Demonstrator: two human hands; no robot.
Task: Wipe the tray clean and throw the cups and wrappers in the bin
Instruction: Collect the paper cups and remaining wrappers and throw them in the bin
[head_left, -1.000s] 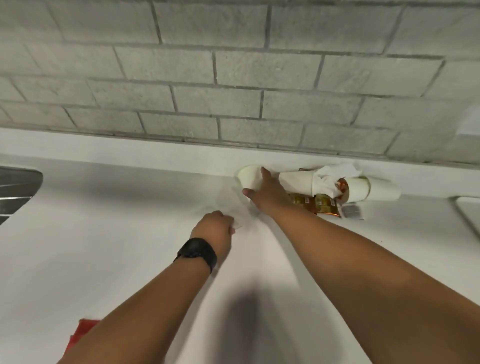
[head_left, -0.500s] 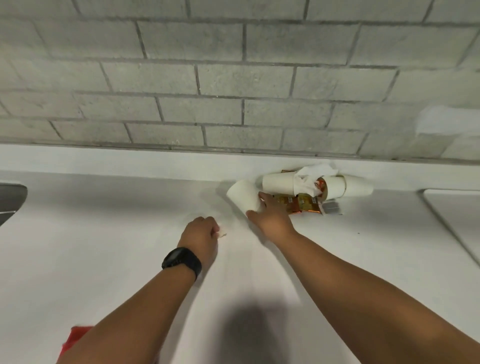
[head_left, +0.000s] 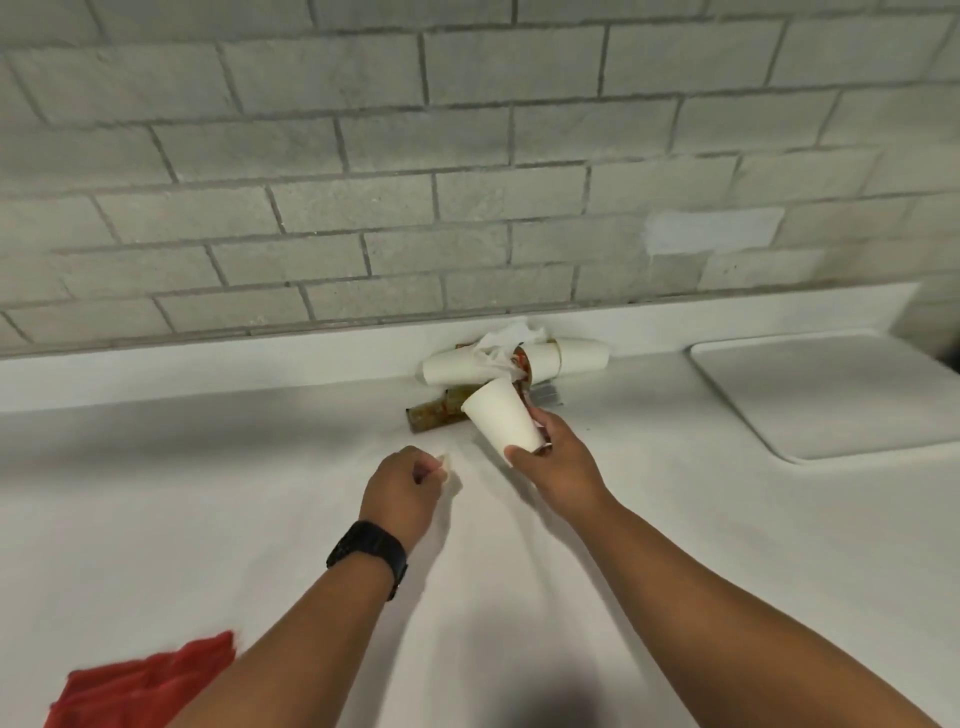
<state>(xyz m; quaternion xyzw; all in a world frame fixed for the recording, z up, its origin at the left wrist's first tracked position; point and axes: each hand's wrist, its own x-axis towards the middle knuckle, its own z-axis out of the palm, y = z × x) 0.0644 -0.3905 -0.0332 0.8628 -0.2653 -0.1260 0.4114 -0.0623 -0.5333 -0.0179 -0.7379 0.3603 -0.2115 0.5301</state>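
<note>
right hand (head_left: 558, 465) grips a white paper cup (head_left: 503, 417) near its rim, thumb on one side and fingers on the other, and the cup is lifted off the white counter (head_left: 208, 519) with its bottom pointing up and away. left hand (head_left: 402, 491) is closed in a fist just beside it and pinches a small pale scrap (head_left: 444, 460) between thumb and finger; what the scrap is i cannot tell, maybe a bit of wrapper or tissue.

behind the lifted cup, against the low ledge under the brick wall (head_left: 467, 182), lies the rest of the rubbish: more paper cups (head_left: 566, 357) on their sides, a crumpled tissue (head_left: 501, 345) and a shiny wrapper (head_left: 435, 409) partly under them. a white tray (head_left: 831, 395) sits on the counter at the right, well apart from both hands. a red cloth (head_left: 140, 680) lies at the near left corner.

i judge the step in hand is gathering the cups, and it is early, because most of the pile is not yet touched. no bin is in view. the next move probably calls for stacking this cup with the others, or carrying it to the bin, with a light grip so the thin paper does not crush. wiping the tray comes later, i think with the red cloth.
</note>
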